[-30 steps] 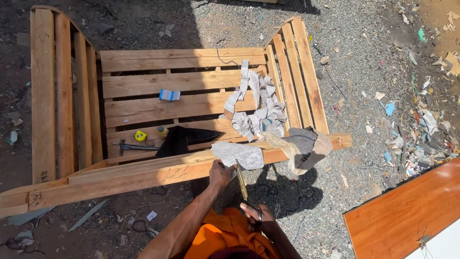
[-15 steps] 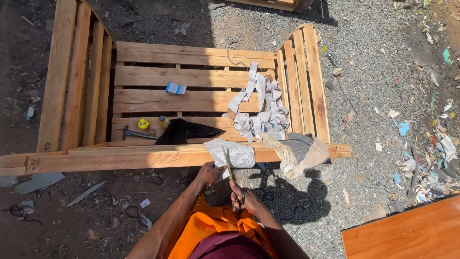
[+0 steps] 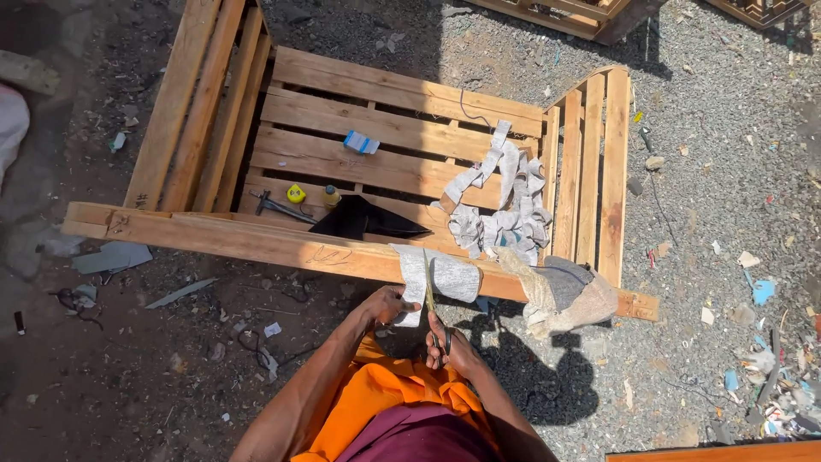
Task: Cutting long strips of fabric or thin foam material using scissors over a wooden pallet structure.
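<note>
A grey cloth piece (image 3: 440, 274) hangs over the front wooden rail (image 3: 256, 242) of a slatted wooden frame. My left hand (image 3: 386, 305) pinches the cloth's lower left edge. My right hand (image 3: 451, 349) grips a pair of scissors (image 3: 430, 295), whose blades point up across the cloth. A tangle of grey cloth strips (image 3: 505, 205) lies on the slats behind. A beige and grey cloth bundle (image 3: 564, 295) droops off the rail to the right.
On the slats lie a hammer (image 3: 278, 205), a yellow tape measure (image 3: 296, 193), a small bottle (image 3: 331, 198), a black sheet (image 3: 363, 220) and a blue-white packet (image 3: 361, 143). Gravel strewn with litter surrounds the frame. More wooden frames (image 3: 581, 13) stand at the top.
The view has shifted, so the frame now sits higher and nearer. My right hand has brought the scissors up onto the cloth, and my left hand has moved to the cloth's lower edge.
</note>
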